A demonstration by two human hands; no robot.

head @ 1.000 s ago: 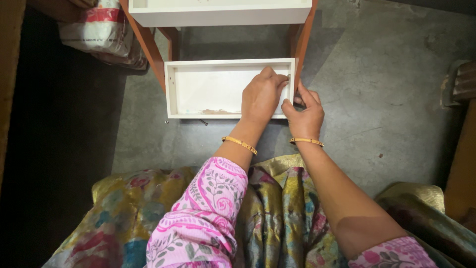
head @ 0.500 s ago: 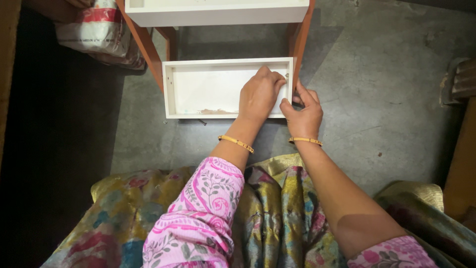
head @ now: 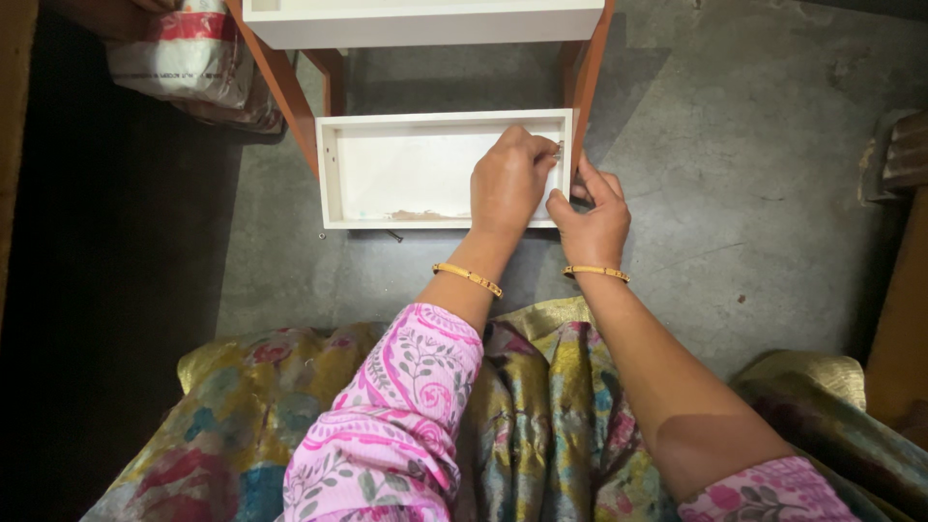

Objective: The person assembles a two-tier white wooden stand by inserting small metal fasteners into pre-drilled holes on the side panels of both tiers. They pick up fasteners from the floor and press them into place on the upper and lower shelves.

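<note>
Drawer: white shallow drawer (head: 406, 174), bare inside, smudged near front edge.
Left hand (head: 510, 182): fingers pinched on a small metal fitting (head: 559, 150) at right wall.
Right hand (head: 590, 224): clasping drawer's right corner.
Room: orange frame leg (head: 590, 72) tight right; grey floor (head: 754, 193) open beyond.

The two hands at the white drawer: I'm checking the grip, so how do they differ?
The left hand reaches inside the white drawer, fingers curled at a small metal part by its right wall; the right hand sits outside that wall, by the orange leg. The left forearm ends in a pink patterned sleeve nearby; the right forearm is bare far longer. Both wear a gold bangle.
</note>
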